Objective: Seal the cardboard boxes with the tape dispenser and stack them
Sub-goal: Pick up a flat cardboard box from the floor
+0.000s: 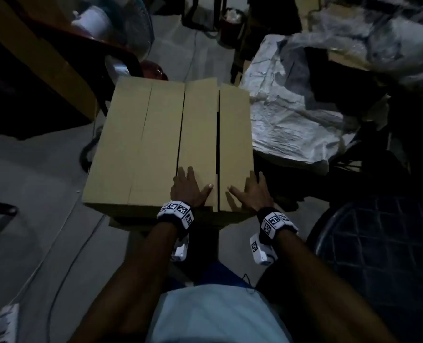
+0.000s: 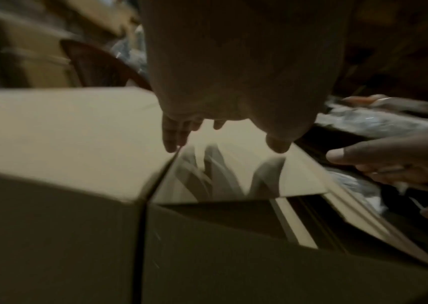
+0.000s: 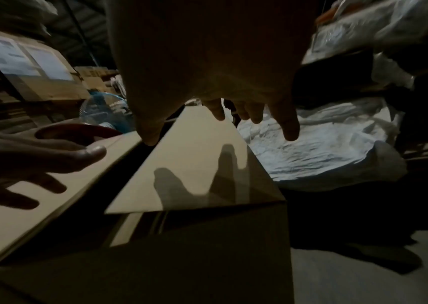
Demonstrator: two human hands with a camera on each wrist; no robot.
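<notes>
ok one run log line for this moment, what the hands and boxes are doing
step: closing flaps | left hand: flat on left flap | right hand: flat on right flap | right box: seam gapped, untaped | tape dispenser: not seen

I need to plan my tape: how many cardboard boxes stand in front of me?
2, side by side: the left box, flaps shut, and the right box, a gap between its flaps. Others may be hidden beneath.

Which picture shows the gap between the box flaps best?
The head view: the gap runs its whole length between the two flaps. The left wrist view shows only its near end; the right wrist view likewise.
</notes>
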